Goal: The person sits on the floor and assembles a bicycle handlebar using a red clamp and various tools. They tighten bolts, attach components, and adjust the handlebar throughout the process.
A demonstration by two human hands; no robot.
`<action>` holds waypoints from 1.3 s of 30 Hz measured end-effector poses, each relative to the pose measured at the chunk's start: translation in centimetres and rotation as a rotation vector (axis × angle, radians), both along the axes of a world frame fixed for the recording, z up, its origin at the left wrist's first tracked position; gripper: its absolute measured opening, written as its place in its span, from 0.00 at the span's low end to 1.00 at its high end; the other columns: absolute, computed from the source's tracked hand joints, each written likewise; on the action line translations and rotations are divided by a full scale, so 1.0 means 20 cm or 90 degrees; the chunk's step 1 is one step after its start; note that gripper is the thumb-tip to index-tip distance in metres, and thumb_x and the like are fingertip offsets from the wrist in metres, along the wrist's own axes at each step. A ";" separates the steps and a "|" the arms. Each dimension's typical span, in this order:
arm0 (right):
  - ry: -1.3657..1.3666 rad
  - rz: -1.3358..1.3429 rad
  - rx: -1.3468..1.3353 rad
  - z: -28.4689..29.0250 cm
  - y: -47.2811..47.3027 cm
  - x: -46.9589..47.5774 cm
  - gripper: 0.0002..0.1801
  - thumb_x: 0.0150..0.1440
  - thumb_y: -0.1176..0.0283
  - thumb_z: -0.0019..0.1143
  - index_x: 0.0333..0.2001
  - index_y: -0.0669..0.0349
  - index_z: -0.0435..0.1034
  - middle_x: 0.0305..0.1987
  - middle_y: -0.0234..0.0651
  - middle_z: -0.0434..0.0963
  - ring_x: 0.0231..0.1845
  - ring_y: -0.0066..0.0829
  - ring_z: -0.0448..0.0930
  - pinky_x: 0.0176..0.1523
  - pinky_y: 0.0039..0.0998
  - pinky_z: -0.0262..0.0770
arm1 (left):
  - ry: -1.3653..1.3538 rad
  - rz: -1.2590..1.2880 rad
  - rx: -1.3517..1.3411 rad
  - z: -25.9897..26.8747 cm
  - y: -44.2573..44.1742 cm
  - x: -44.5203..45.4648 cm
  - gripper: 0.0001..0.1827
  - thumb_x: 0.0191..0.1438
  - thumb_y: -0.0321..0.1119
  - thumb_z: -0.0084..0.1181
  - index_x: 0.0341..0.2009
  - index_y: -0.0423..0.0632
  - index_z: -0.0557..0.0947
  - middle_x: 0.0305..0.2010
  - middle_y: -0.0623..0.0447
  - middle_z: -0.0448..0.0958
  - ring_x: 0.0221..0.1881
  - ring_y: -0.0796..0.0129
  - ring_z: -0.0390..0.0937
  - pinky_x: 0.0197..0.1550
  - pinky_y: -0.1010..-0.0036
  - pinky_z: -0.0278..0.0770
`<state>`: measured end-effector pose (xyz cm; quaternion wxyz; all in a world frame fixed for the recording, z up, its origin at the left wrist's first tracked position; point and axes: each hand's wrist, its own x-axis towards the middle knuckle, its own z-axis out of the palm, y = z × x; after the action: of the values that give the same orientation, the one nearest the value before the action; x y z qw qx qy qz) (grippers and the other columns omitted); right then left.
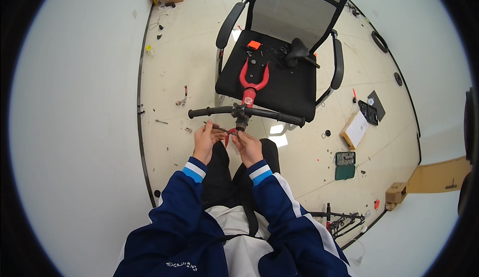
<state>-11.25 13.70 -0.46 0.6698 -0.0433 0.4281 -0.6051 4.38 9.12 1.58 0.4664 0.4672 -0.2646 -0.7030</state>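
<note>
My left hand (pixel 205 141) grips a thin dark metal rod (pixel 221 128), perhaps a tool. The fingertips of my right hand (pixel 247 148) pinch its other end, just below the bicycle stem (pixel 240 116). Beyond my hands a black handlebar (pixel 215 110) runs crosswise, clamped in that stem. A red bicycle fork (pixel 249 96) extends from the stem, its two blades lying on the black chair seat (pixel 299 97). Part of a second red piece (pixel 229 136) shows between my hands. What my right fingertips cover is hidden.
A bicycle saddle (pixel 298 52), an orange item (pixel 254 45) and several small parts rest on the armchair's seat. On the floor to the right are a green case (pixel 345 172), a black tool case (pixel 368 112) and a bicycle frame (pixel 342 219). A wall (pixel 82 127) stands left.
</note>
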 end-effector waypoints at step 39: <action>0.108 -0.030 0.033 0.04 0.07 -0.28 0.17 0.60 0.71 0.55 0.48 0.74 0.68 0.41 0.45 0.78 0.40 0.36 0.81 0.46 0.31 0.80 | -0.189 -0.057 -0.067 0.05 -0.05 0.04 0.19 0.64 0.47 0.52 0.34 0.41 0.76 0.29 0.47 0.80 0.27 0.68 0.79 0.30 0.76 0.78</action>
<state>-16.86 15.12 0.30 0.6178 -0.0670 0.5000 -0.6031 5.15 8.13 2.49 0.4141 0.5283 -0.3878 -0.6317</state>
